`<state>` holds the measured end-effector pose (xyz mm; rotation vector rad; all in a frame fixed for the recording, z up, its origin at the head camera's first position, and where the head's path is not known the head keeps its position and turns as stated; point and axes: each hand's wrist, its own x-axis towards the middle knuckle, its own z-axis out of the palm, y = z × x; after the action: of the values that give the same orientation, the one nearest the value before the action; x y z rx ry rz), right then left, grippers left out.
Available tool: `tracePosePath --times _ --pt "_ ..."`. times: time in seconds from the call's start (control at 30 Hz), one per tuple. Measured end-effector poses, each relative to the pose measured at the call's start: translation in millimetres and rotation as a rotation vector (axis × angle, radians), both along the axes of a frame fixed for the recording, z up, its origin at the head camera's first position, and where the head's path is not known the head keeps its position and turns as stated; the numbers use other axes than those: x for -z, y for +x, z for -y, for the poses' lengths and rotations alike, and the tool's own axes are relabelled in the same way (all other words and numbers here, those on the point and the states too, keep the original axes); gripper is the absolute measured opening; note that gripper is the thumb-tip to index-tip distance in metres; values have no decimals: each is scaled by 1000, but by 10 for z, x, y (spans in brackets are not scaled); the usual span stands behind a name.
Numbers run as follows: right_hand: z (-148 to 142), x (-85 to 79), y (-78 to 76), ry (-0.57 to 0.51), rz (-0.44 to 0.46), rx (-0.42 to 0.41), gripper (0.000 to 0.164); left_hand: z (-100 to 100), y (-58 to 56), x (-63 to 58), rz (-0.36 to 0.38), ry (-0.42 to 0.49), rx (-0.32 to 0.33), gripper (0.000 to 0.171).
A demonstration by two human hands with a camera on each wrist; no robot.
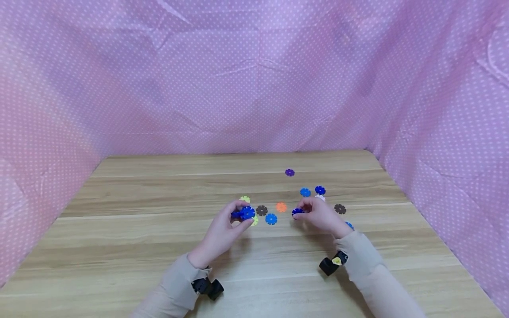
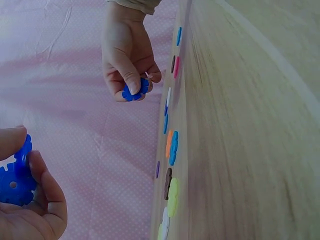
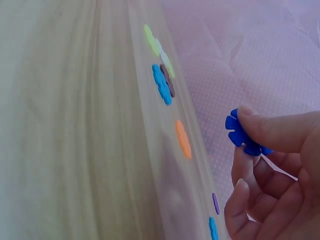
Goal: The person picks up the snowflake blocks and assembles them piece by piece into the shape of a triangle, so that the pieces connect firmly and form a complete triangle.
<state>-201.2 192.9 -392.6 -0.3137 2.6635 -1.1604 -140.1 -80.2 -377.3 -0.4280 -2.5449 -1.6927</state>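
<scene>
One dark-blue notched disc [image 1: 297,212] is pinched between thumb and fingers of the right hand [image 1: 321,215]; the left hand [image 1: 222,226] grips joined dark-blue discs [image 1: 248,213]. Both hover above the wood-grain table [image 1: 151,198], where an orange disc [image 1: 281,207] and light-blue disc [image 1: 271,219] lie between.

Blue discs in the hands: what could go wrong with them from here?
The right hand pinches its blue disc between thumb and finger above the table, so it might slip and drop.
The left hand holds blue discs that look joined at an angle; squeezing might loosen them.
A dropped piece could knock the orange disc lying between the hands.
</scene>
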Motion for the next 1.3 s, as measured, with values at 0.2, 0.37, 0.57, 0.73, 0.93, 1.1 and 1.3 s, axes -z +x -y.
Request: tracePosePath --times 0.2,0.37,0.57,0.73,0.93,1.1,1.3 --pt "42 -1 49 -46 -18 -23 6 6 -12 21 -21 -8 11 33" --pt "117 -23 107 -135 -83 -76 5 14 -23 34 -37 -26 43 33" --pt "283 -95 219 -245 -95 -69 8 2 -20 19 -20 -47 63 34" --pt "442 -149 311 -254 -125 -97 7 -19 -12 -4 -1 -43 76 34" --pt "569 -198 397 -268 -177 -118 10 -31 -19 -14 0 -28 101 34" --pt "622 -201 442 -243 -250 -107 6 -30 -28 14 -18 -20 121 34" --pt "667 -217 470 -275 -341 -137 5 -47 -17 28 0 -4 123 35"
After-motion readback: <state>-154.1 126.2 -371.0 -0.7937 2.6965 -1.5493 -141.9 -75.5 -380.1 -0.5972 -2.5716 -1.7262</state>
